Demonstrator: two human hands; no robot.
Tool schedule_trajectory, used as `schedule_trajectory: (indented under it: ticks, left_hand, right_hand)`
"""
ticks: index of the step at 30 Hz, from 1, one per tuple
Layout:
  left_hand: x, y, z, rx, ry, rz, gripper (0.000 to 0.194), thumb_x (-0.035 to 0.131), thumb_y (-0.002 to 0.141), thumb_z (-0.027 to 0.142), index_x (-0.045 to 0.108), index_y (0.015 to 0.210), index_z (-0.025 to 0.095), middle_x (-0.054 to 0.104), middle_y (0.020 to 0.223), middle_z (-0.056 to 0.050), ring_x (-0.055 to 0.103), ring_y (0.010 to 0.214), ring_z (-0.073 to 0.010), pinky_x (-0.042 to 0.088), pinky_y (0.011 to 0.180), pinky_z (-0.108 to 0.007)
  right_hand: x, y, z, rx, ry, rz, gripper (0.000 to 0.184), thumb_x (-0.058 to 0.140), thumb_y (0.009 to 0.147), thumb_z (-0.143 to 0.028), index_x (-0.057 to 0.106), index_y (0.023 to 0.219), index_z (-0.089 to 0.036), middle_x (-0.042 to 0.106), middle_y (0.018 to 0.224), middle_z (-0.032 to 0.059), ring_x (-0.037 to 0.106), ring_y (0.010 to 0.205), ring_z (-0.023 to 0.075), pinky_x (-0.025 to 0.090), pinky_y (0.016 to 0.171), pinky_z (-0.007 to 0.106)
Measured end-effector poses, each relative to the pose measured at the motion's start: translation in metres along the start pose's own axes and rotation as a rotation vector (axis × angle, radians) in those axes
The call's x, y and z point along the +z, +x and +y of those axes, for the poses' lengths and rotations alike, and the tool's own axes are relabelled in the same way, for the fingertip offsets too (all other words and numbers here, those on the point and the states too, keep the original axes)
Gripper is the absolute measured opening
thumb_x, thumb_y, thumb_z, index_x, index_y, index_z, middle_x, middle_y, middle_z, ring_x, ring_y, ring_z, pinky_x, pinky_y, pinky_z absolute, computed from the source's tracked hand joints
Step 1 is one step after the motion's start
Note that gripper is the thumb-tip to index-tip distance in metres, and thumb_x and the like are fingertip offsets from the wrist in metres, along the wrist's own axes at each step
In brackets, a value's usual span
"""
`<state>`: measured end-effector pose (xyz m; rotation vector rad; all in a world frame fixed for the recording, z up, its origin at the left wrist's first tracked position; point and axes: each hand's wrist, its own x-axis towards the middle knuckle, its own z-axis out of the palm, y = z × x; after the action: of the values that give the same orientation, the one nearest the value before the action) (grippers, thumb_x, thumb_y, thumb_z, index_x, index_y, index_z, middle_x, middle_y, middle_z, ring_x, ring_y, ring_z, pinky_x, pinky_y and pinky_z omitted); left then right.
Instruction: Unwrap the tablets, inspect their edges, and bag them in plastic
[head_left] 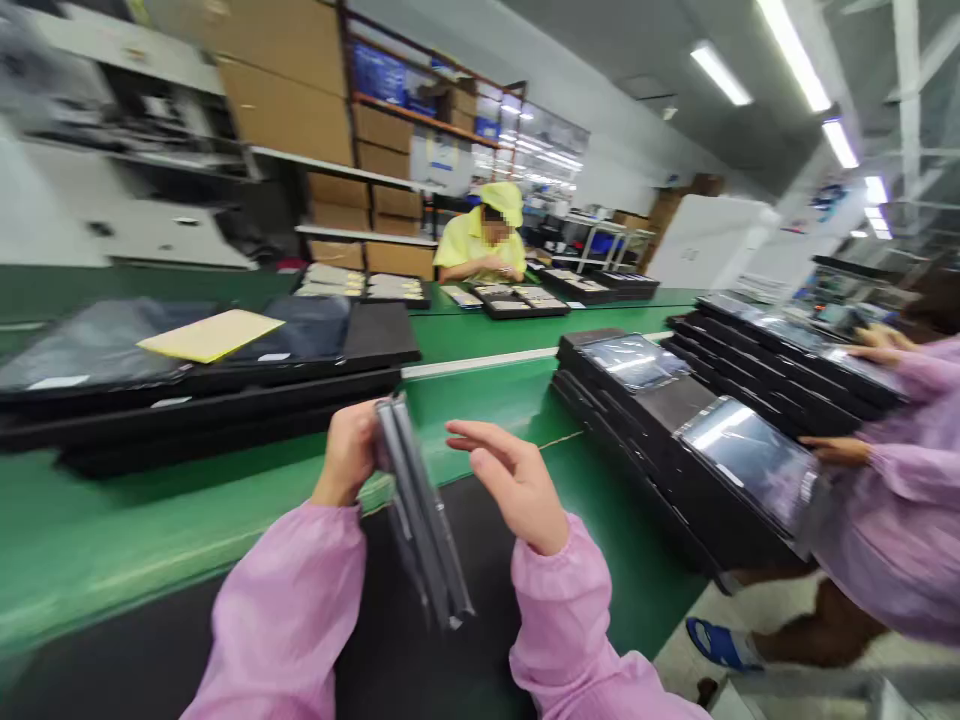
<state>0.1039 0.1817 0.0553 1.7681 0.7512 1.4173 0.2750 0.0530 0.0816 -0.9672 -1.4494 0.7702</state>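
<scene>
My left hand [349,452] grips a small stack of thin, flat dark panels [422,515] by the upper left side. They stand on edge, tilted, above a black mat [480,540], and look wrapped in clear film. What exactly the panels are, I cannot make out. To their right, a short gap away, my right hand [517,478] is held up with its fingers stretched out and nothing in it. Both arms wear pink sleeves.
Black trays with a yellow sheet [211,335] lie at left. Stacked black trays [637,430] holding glossy panels [750,455] stand at right, where a co-worker in pink [892,490] touches them. Across the green bench [480,345] sits a person in yellow [480,240].
</scene>
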Motion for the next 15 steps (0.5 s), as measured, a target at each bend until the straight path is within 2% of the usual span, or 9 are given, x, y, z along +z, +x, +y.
schedule_trajectory:
  ticks: [1,7,11,15]
  left_hand:
    - [0.002,0.0,0.0,-0.011,-0.022,0.022,0.084,0.036,0.058,0.103,0.045,0.044,0.021,0.043,0.04,0.0,0.036,0.04,-0.0132,0.031,0.041,-0.03]
    - [0.004,0.001,-0.005,-0.024,-0.095,0.084,0.083,0.037,0.061,0.102,0.044,0.045,0.021,0.04,0.039,0.0,0.033,0.04,-0.0118,0.027,0.04,-0.029]
    - [0.003,-0.001,-0.009,-0.002,-0.134,0.094,0.081,0.04,0.062,0.101,0.043,0.046,0.021,0.041,0.041,0.001,0.032,0.042,-0.0114,0.025,0.04,-0.028]
    - [0.002,-0.001,-0.013,-0.001,-0.149,0.089,0.08,0.04,0.064,0.1,0.042,0.046,0.021,0.041,0.041,0.001,0.031,0.042,-0.011,0.024,0.041,-0.029]
  right_hand:
    - [0.0,0.0,0.0,0.009,0.037,-0.031,0.041,0.06,0.095,-0.053,0.074,0.12,-0.024,0.075,0.123,0.0101,0.075,0.109,0.0254,0.06,0.097,0.041]
    - [0.007,-0.004,-0.008,0.006,0.133,-0.135,0.037,0.063,0.095,-0.054,0.076,0.12,-0.029,0.077,0.121,0.0077,0.076,0.104,0.0252,0.064,0.092,0.041]
    - [0.014,-0.008,-0.011,-0.03,0.196,-0.157,0.028,0.066,0.096,-0.042,0.075,0.121,-0.033,0.076,0.122,0.0047,0.074,0.109,0.0217,0.062,0.096,0.036]
    - [0.018,-0.01,-0.013,-0.028,0.17,-0.138,0.029,0.069,0.093,-0.026,0.076,0.121,-0.033,0.076,0.121,0.0042,0.074,0.109,0.0204,0.061,0.096,0.033]
